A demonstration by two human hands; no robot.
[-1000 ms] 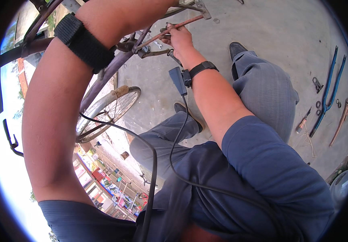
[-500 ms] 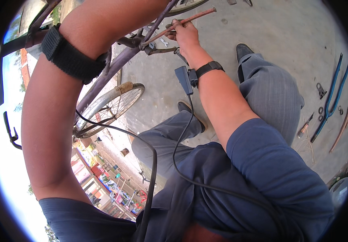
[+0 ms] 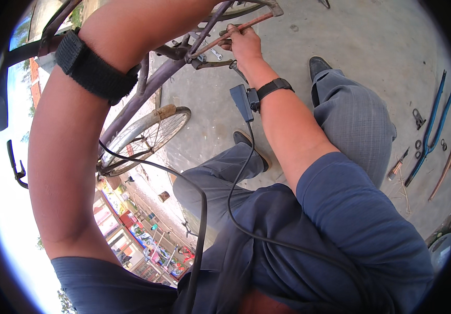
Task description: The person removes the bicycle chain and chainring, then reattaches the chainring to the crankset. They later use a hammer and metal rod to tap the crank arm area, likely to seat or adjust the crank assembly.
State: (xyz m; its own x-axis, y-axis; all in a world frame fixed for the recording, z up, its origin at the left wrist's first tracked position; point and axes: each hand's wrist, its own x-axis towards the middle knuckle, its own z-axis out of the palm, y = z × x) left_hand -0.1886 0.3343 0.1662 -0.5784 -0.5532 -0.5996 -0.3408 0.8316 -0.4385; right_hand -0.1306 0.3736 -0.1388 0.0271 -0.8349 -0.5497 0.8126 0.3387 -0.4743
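One right hand (image 3: pixel 243 44) clamps a reddish rod (image 3: pixel 257 22), upper centre, against a bicycle (image 3: pixel 152 88); a hammer head (image 3: pixel 276 8), apart moments ago, meets it, likely striking. Left hand: out of frame, can't tell.

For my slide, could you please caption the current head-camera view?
The right hand grips a hammer near a purple bicycle frame while a blue bicycle fork lies on the grey floor.

Floored in grey, faintly stained concrete (image 3: pixel 387 36) toward two o'clock; lit by glaring white sky (image 3: pixel 11 214) at nine o'clock; backed by a tilted, paned building front (image 3: pixel 106 225) toward eight o'clock.
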